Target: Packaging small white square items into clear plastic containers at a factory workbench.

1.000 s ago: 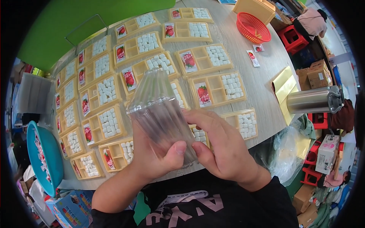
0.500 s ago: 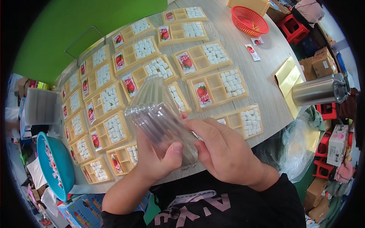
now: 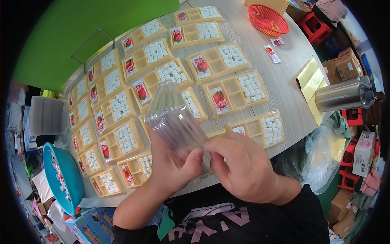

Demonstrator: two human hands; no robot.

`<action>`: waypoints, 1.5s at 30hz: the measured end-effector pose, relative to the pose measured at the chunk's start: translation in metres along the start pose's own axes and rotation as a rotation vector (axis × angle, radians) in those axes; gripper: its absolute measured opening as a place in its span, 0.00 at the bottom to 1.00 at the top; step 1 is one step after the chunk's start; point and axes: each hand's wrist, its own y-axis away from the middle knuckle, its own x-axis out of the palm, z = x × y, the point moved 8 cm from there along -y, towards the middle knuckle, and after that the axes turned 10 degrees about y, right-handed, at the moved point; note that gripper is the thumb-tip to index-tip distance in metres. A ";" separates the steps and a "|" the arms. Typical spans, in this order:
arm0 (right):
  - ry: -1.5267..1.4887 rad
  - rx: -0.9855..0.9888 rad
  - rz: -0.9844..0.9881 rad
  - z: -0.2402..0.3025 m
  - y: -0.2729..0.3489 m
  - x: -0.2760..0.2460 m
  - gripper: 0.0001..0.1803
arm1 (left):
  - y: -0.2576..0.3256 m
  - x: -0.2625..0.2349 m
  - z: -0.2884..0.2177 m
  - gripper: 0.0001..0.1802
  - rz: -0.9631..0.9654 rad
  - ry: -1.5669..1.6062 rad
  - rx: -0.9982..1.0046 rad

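My left hand (image 3: 172, 164) grips a stack of clear plastic lids (image 3: 174, 118), tilted over the table's front middle. At the stack's right edge, my right hand (image 3: 243, 164) is closed, thumb and fingers pinching the lids' rim. Beneath and around them lie rows of cream trays (image 3: 235, 95), each with small white pillow-shaped pieces (image 3: 252, 87) in one compartment and a strawberry-printed sachet (image 3: 219, 100) in another. The stack and my hands partly cover some trays. One tray (image 3: 254, 129) sits just beyond my right hand.
A red basket (image 3: 260, 20) and two loose sachets (image 3: 272, 53) are at the far right. A steel tumbler (image 3: 341, 95) stands near gold sheets (image 3: 312, 91) by the right edge. A teal basin (image 3: 61, 175) of sachets is at left, below a green panel (image 3: 61, 49).
Both hands still hold the lid stack. My right hand's fingers have drawn closer together at its edge, and the whole scene has shifted slightly in view.
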 end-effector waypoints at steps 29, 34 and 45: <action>-0.171 0.163 0.117 -0.021 0.012 0.010 0.24 | 0.000 0.002 0.000 0.41 0.031 0.066 -0.012; -0.150 0.175 0.105 -0.022 0.011 0.010 0.23 | 0.002 0.007 -0.001 0.43 -0.001 0.063 -0.065; -0.212 0.158 0.106 -0.023 0.011 0.016 0.22 | -0.004 0.005 -0.011 0.48 0.030 -0.042 -0.067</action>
